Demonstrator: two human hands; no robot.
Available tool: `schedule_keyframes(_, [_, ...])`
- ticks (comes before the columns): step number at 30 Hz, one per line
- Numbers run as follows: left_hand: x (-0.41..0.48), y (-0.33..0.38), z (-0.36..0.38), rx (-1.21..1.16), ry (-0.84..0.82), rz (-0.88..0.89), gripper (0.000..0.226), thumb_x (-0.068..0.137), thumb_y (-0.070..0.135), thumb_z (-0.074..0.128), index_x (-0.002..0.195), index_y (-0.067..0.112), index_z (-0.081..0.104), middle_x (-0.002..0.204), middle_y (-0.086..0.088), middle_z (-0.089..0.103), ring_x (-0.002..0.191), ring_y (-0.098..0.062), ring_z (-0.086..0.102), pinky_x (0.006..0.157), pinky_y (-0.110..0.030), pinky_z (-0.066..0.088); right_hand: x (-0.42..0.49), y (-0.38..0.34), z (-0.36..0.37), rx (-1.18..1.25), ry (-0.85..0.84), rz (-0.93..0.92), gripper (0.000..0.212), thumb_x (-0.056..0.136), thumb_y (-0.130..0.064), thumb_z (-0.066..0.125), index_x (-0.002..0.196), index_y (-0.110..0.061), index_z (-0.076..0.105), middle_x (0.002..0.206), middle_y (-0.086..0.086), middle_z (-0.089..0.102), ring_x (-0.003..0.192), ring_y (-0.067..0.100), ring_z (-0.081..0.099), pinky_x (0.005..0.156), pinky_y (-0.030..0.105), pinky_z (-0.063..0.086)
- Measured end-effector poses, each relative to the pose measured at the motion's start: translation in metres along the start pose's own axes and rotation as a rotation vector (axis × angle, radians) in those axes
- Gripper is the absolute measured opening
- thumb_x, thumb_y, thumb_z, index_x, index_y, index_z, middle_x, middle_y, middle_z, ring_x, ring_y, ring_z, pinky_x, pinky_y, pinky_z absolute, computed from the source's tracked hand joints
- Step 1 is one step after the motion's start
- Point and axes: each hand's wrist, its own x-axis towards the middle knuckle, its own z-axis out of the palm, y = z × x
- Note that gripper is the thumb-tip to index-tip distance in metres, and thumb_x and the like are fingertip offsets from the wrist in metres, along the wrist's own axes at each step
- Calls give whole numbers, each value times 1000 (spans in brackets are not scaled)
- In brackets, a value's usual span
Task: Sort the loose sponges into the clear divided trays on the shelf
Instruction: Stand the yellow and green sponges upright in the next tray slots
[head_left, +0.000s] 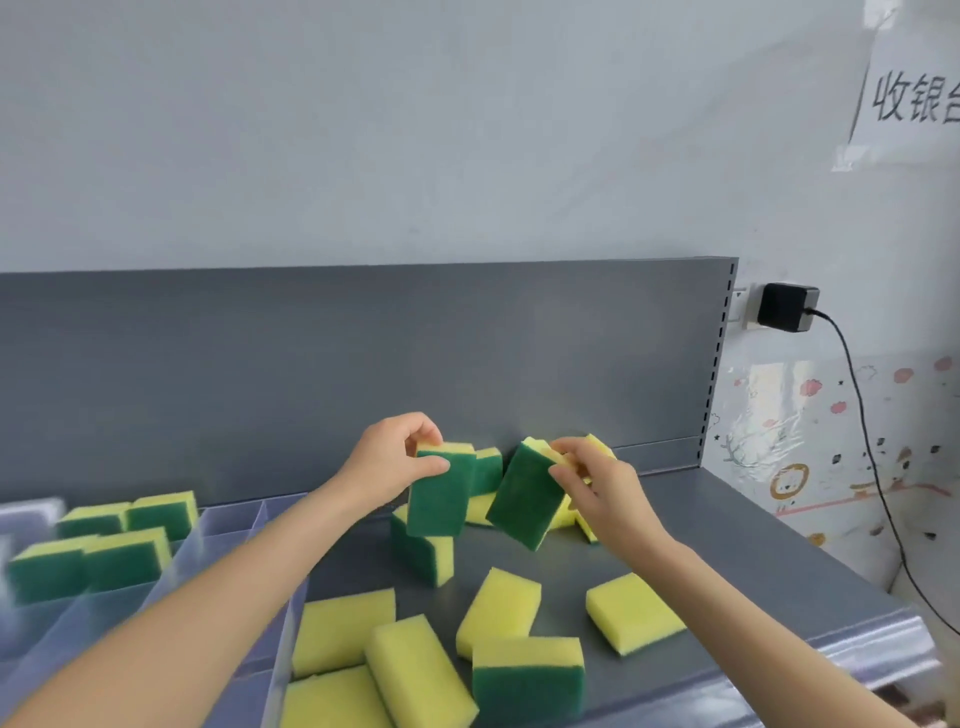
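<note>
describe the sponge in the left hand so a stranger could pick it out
Find the shelf's grey back panel; in front of it two hands hold sponges above the loose pile. The left hand grips its sponge near the top, green face toward the camera, yellow edge up. It hangs nearly upright, whereas the right hand holds a tilted sponge.

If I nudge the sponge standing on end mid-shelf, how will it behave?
Probably tips easily: the standing sponge rests on a narrow end. Likely light and squashy: it looks like foam, and the left hand holds a matching sponge with fingertips alone.
</note>
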Motion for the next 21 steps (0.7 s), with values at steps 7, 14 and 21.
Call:
schedule_keyframes(7, [-36,-45,-70,63,117,-103,33,82,12,68,115,14,62,104,5,60,91,-11,53,64,-7,36,20,-47,57,48,-106,-128,22,95,-16,49,113,-24,55,78,-11,57,69,5,53,64,9,41])
schedule_keyframes(14, [-79,-99,-138,170,224,-232,28,84,11,66,111,11,65,101,2,63,92,-15,56,78,-23,38,29,-107,127,98,-235,-229,27,95,-15,47,121,-19,54,98,-2,58,84,22,59,76,26,47])
schedule_keyframes(21, [-121,-151,-200,208,245,-344,22,83,10,66,105,12,66,98,1,64,93,-21,60,85,-31,47,33,-166,192,141,-317,-295,27,95,-12,46,120,-15,54,100,0,56,88,19,53,80,27,43])
